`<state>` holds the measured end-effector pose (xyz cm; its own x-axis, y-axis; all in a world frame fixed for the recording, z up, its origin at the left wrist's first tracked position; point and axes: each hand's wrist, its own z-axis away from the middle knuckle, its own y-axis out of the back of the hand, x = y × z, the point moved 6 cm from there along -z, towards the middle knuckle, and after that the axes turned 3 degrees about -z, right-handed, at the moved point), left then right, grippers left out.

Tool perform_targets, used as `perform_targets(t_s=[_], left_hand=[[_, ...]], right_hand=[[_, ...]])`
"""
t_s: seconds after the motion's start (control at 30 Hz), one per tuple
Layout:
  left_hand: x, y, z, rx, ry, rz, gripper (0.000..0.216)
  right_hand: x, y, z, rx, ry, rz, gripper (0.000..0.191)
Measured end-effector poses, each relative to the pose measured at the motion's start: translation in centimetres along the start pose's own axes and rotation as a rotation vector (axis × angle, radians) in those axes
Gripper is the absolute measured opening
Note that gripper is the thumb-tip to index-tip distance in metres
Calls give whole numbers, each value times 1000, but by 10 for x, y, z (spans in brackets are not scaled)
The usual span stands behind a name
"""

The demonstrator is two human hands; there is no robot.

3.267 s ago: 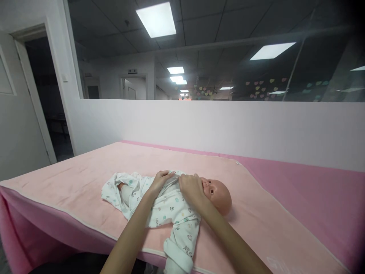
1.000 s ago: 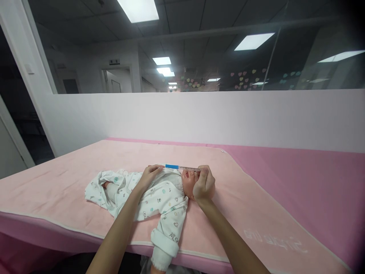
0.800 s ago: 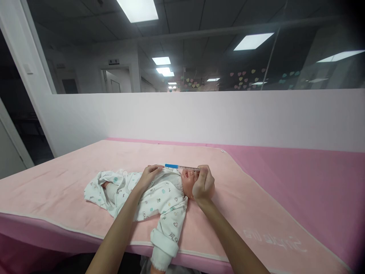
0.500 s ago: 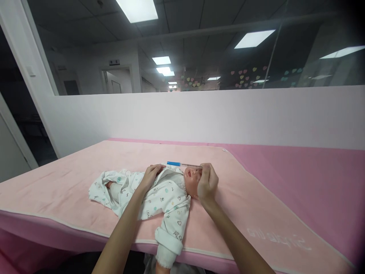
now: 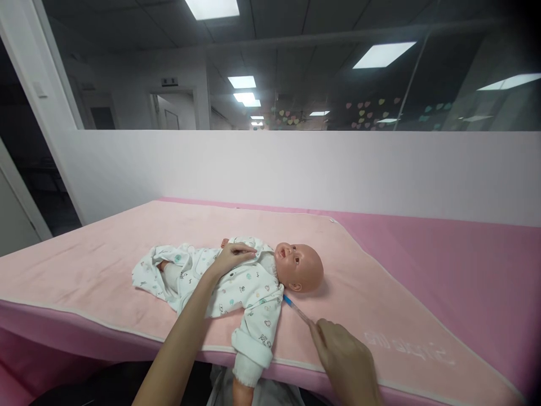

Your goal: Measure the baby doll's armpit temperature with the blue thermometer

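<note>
Holding a thin pale stick with a bright blue end [image 5: 298, 310], the right hand [image 5: 349, 358] is closed, its thumb and fingers pressed tight around the near end. The stick slants over the cloth. Its blue end is just beside the near shoulder of a tan plastic baby doll with a bald head [image 5: 270, 279]. I cannot tell if that end touches the doll.

The left hand [image 5: 234, 256] rests on the doll's chest, close to the collar. Its fingers are stretched over the soft white shirt with little coloured pictures [image 5: 243, 296]. I cannot tell if they pinch it.

The doll lies on its back, with its head to the right. Its near arm hangs over the edge of a peach-pink blanket with a white rim [image 5: 105, 265]. Behind that, a darker pink cloth [image 5: 443, 254] meets a smooth white wall [image 5: 296, 169].
</note>
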<state>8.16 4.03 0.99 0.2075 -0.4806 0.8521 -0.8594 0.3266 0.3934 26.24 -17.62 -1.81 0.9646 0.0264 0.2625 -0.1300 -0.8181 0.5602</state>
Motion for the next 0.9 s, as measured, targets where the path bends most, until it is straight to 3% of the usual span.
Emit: perform_targets(t_s=[0.23,0.4,0.6,0.77,0.9], left_hand=[[-3,-4,-2,-69,-54,24,23],[2,-4,-1,-98,-64,11,22],[1,0,-1,-30,0,85,24],[-2,3,-2,40,35,257,26],[-4,3,-3,52,46,254,26]], right_hand=[[-14,-50,-24,-649,-78,-65,24],[-17,-54,-32,-804,-10,-129,30],[-27,-41,-74,-759,-37,-213,27],[-63,-54,-124,-448,16,-305,24],[-74,-80,-126,-243,-14,-449,16]])
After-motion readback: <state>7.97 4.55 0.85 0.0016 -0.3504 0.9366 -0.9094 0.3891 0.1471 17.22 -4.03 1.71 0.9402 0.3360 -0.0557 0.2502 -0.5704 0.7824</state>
